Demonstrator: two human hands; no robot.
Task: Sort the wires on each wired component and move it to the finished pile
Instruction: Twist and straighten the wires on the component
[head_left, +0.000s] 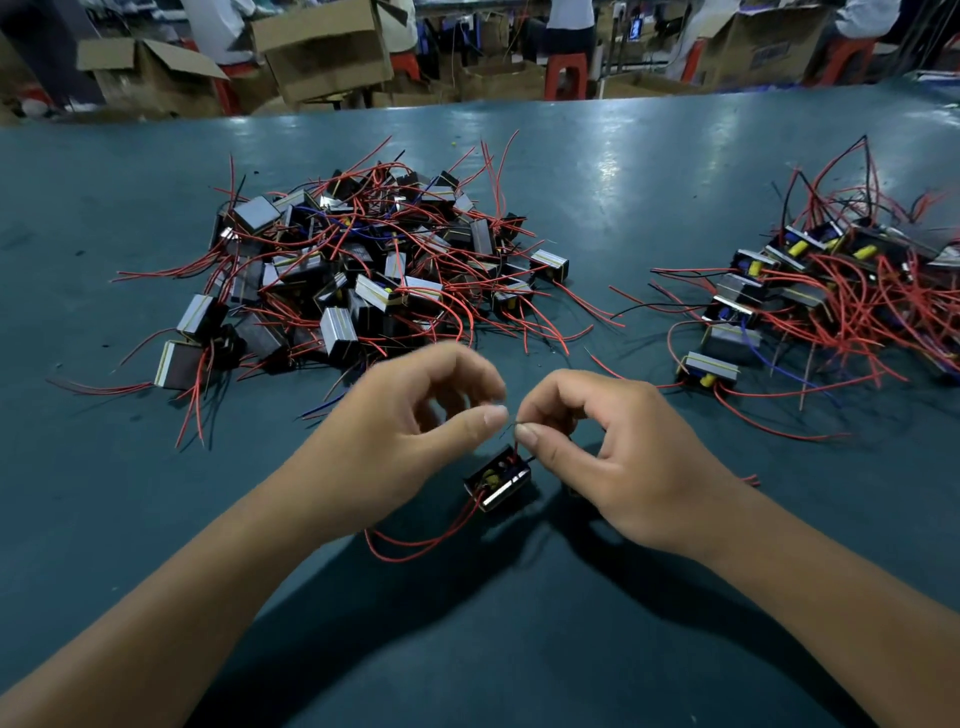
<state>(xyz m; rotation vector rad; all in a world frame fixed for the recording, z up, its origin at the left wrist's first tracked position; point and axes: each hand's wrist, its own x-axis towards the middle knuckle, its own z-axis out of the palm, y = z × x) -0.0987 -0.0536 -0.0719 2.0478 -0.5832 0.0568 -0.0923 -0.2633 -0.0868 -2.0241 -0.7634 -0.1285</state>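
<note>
On the left of the frame sits the bigger heap (358, 270): small black wired components with grey tape faces, their red wires sticking out every way across the teal table (649, 171). That looks like the stock not yet sorted, and there is a lot of it.

Lower centre, the left hand (415, 431) is raised with fingers curled, thumb and forefinger closing toward a thin wire end; whether it has truly caught the wire I cannot tell, as the fingertips are blurred. Just below, between the two hands, one component (497, 480) rests on the table, open side up (yellow part showing inside), its red wires (415, 545) looping toward the bottom of the frame. The right hand (613, 457) pinches a fine wire from that component between thumb and forefinger.

At the right of the frame lies the smaller pile (831, 296), its components lined up more evenly, so I take it for the finished one. By that reckoning less than half is done, and this piece is mid-sort.
</note>
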